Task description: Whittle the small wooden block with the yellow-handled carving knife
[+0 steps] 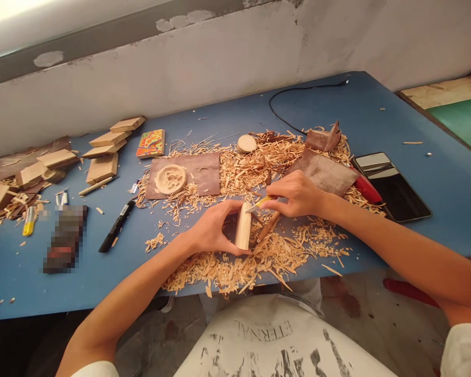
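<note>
My left hand (215, 228) grips a pale wooden block (243, 230) by its two ends, thumb at the near end, and holds it on edge over the blue table. In my right hand (296, 193) is a utility knife (264, 201) with a yellow handle. Its blade (253, 208) rests against the upper right edge of the block. Curled wood shavings (267, 262) lie under and around both hands. A brown strip of wood or bark (267, 228) lies just right of the block.
A carved round wood slice (170, 179) sits on brown sandpaper (206, 170). A smaller slice (247, 143) lies behind. Right are a phone (392, 186) and a red-handled object (367, 187). Left are a black marker (116, 226), stacked wooden blocks (102, 167) and a blurred dark item (65, 238).
</note>
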Demonstrator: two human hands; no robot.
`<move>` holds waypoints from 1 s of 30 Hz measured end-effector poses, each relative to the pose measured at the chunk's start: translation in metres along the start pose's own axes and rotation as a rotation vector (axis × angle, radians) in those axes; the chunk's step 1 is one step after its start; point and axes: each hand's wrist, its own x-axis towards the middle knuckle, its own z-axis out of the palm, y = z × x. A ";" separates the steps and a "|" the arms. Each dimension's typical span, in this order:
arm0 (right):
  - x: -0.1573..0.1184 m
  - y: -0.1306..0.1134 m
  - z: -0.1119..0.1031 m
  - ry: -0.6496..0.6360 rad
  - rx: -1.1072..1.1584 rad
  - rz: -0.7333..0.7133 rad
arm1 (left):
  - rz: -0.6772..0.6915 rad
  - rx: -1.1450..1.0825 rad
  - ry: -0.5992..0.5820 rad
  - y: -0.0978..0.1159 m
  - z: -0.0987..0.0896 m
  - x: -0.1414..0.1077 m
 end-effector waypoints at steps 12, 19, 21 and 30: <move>-0.006 0.028 -0.013 0.004 -0.216 0.127 | 0.054 0.039 -0.053 0.000 -0.003 -0.002; -0.001 0.011 -0.013 0.039 0.042 0.100 | 0.054 0.055 -0.063 -0.002 -0.002 -0.002; 0.000 0.000 -0.005 -0.002 0.140 0.045 | 0.062 0.056 -0.056 -0.002 -0.001 -0.002; -0.003 -0.007 0.009 -0.042 0.207 0.015 | 0.098 0.060 -0.039 -0.004 -0.001 -0.003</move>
